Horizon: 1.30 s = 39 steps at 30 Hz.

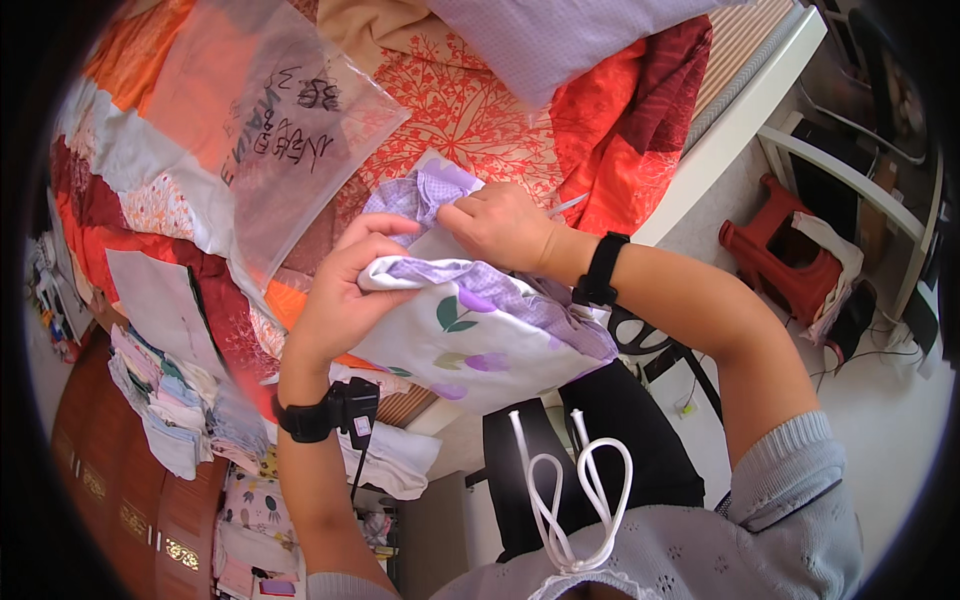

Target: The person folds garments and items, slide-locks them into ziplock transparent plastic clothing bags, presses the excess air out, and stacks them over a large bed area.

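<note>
A white fabric cover (457, 360) with purple tulips and green leaves hangs before me, lifted off the bed. Its lilac checked inner side (517, 292) shows along the gathered, open upper edge. My left hand (349, 289) grips the rolled left end of that edge between thumb and fingers. Just beyond the opening, my right hand (502, 225) pinches the bunched lilac checked fabric (412, 195) with its fingertips. The right palm and part of the fabric under it are hidden. Whether this is a pillowcase or another folded cover, I cannot tell.
Under my hands lies a red and orange patterned quilt (457, 112). A clear plastic bag (360, 97) bearing writing rests left, a lilac pillow (570, 37) at the back. Folded clothes (169, 412) are stacked left. Right of the white bed edge (739, 131) stands a red plastic stool (780, 247).
</note>
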### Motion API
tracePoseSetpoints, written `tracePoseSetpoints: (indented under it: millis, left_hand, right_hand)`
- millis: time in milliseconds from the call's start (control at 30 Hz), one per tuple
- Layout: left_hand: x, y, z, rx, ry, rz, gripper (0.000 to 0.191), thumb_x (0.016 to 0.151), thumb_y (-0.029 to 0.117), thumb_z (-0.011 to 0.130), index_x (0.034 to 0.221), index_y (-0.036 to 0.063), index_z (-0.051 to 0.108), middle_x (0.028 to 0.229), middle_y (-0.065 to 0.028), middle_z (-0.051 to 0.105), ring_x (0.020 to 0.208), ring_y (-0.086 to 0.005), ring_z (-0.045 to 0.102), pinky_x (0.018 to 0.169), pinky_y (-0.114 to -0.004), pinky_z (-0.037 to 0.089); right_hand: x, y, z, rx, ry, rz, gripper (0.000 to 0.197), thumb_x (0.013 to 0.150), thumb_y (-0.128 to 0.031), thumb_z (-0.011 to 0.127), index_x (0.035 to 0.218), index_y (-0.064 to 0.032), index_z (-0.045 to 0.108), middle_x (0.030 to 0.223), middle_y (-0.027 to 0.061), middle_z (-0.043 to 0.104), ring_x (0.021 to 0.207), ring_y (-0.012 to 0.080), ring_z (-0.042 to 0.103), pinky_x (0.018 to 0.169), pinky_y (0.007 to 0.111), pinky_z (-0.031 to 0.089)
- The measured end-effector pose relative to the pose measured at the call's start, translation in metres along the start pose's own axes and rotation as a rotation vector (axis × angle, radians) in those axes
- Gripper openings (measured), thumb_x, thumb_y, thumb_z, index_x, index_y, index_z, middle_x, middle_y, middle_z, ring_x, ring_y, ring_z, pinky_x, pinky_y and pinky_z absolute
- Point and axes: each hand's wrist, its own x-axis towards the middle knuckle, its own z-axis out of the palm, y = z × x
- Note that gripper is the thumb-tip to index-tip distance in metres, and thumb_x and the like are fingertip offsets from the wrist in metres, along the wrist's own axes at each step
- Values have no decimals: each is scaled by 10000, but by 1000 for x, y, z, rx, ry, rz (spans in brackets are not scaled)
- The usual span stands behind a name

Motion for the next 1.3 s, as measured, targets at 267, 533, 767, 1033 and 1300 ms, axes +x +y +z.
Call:
tracePoseSetpoints:
  millis: [267,533,767,1033,1300]
  left_hand:
    - [55,-64,29,557,414,-74,318,815,295,636,1001,57,538,1151,-156,517,1068,-340,477,881,-469,369]
    - [76,-56,26,687,423,-256,488,769,416,667,990,-1,545,1023,-201,563,1002,-362,516,842,-422,417]
    - [57,-57,17,440,374,-102,458,790,417,659,936,5,522,853,-186,604,817,-353,583,697,-416,449]
    - [39,-35,30,422,650,-118,436,772,399,698,781,41,449,622,-115,509,587,-312,537,542,-387,417]
    - [14,-37,-29,1396,897,271,234,711,200,709,878,105,576,736,-21,565,674,-226,556,564,-345,421]
  right_hand:
    - [14,25,-28,718,-272,532,177,782,-140,518,887,-34,612,774,115,642,716,274,617,650,374,475]
    - [46,22,-29,345,-421,657,781,630,-546,720,1036,98,548,969,265,594,883,353,593,779,379,476]
    - [34,3,-19,501,-373,647,774,602,-490,749,1065,85,518,983,238,576,899,342,575,813,365,461]
    - [43,-17,-35,797,-496,698,546,706,-334,757,1073,28,577,920,145,644,859,194,611,773,332,472]
    - [24,-8,-18,808,-302,724,373,776,-271,717,1034,-15,633,844,96,668,748,151,615,710,299,484]
